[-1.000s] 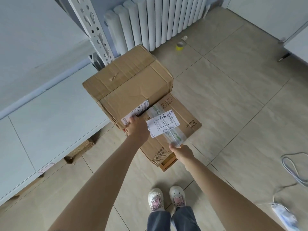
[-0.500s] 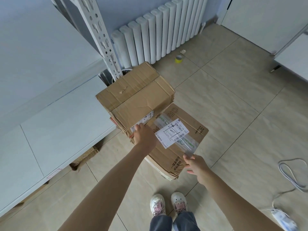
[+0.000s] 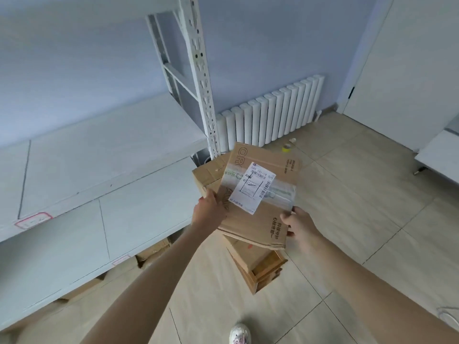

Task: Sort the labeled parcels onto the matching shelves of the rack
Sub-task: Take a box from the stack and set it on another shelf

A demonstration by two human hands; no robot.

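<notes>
Two white shelves of the rack [image 3: 106, 145] fill the left half of the frame, each w/ a small red-bordered tag on its front edge: one at far left [image 3: 33, 220], one lower down near centre-left [image 3: 121, 259]. Both tags are too blurred to read, so the match has to come from a closer look before anything gets set down. Best approach, imo: keep the flat parcel [image 3: 263, 194] level w/ its white shipping label [image 3: 252, 187] face-up, read the label code, check it vs. the shelf tags, then slide the parcel in flat rather than drop it. It sits at frame centre, lifted clear of the larger cardboard box [image 3: 207, 176] behind it and of more boxes [image 3: 258, 264] on the floor below. Left hand [image 3: 210, 214] grips the parcel's left edge, fingers curled under, thumb on top. Right hand [image 3: 298, 220] pinches the near right corner, fingers wrapped round the edge. Hands are apart, one per side, both clamped on the parcel. A tape roll [image 3: 287, 147] lies on the tiles by the radiator, upper centre-right.
</notes>
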